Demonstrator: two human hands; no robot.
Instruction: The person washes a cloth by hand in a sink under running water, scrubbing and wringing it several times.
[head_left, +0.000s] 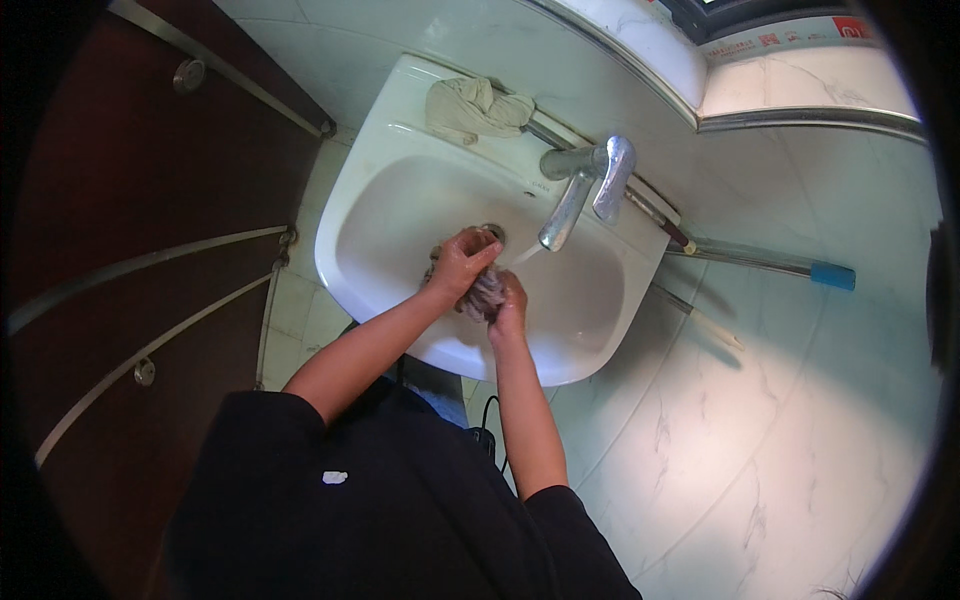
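Observation:
Over the basin of a white ceramic sink (390, 210), both hands grip a wet, bunched grey-brown cloth (481, 296). My left hand (465, 262) is on its upper left side, with the thumb pointing right. Lower down, my right hand (511, 304) closes around its right side. From the chrome faucet (570, 214) a stream of water (527, 255) runs toward the cloth and hands. Just above my left hand, the drain (493, 231) shows in part. Another part of the cloth shows at the left of my left hand.
A crumpled beige cloth (476, 109) lies on the sink's back ledge. Poles, one with a blue end (832, 275) and one with a pale tip (720, 330), jut out at the right. Dark red partition doors (165, 172) stand at the left, a tiled wall (712, 450) at the right.

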